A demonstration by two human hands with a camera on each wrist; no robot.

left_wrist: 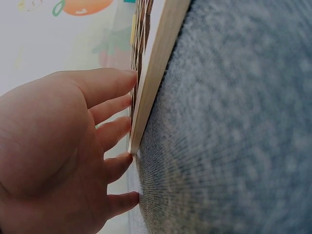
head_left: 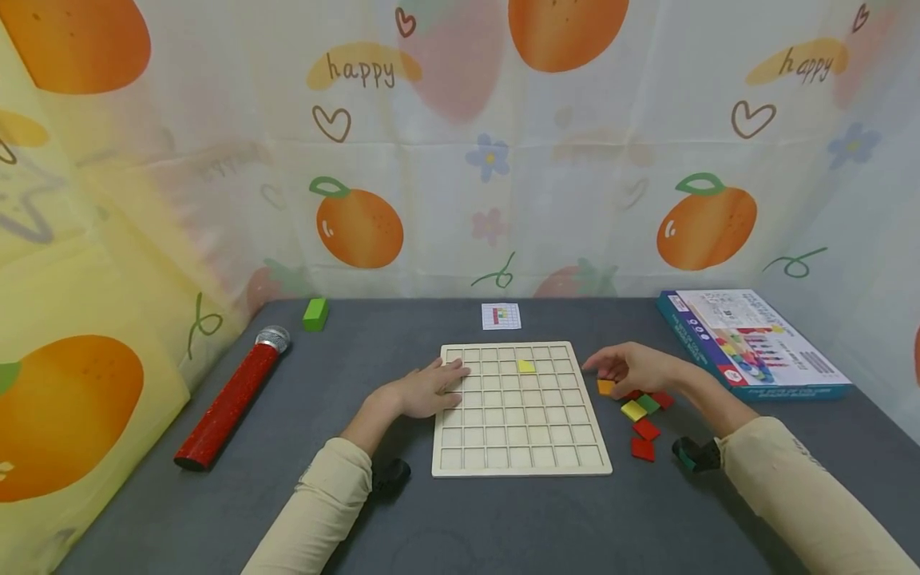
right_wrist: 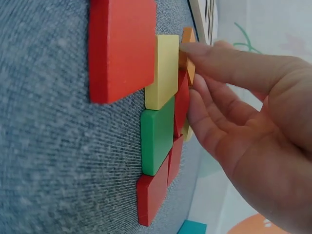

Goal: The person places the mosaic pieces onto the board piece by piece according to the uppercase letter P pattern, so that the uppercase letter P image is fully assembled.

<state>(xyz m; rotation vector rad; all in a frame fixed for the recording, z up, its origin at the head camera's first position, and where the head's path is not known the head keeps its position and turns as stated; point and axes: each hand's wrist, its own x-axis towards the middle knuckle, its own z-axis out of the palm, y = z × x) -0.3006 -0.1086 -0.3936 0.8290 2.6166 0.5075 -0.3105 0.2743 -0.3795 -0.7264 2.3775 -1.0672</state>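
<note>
A pale wooden grid board lies flat on the grey table. One yellow tile sits in a cell in its upper part. My left hand rests on the board's left edge, fingers spread; in the left wrist view the fingertips touch the board's rim. To the right of the board, my right hand pinches an orange tile at the edge of a loose group. That group holds a green tile, a yellow tile and several red tiles. Fingers partly hide some tiles.
A pattern card lies behind the board. At the back right is a flat game box. A red toy microphone and a green block lie to the left. A printed curtain hangs along the table's back edge.
</note>
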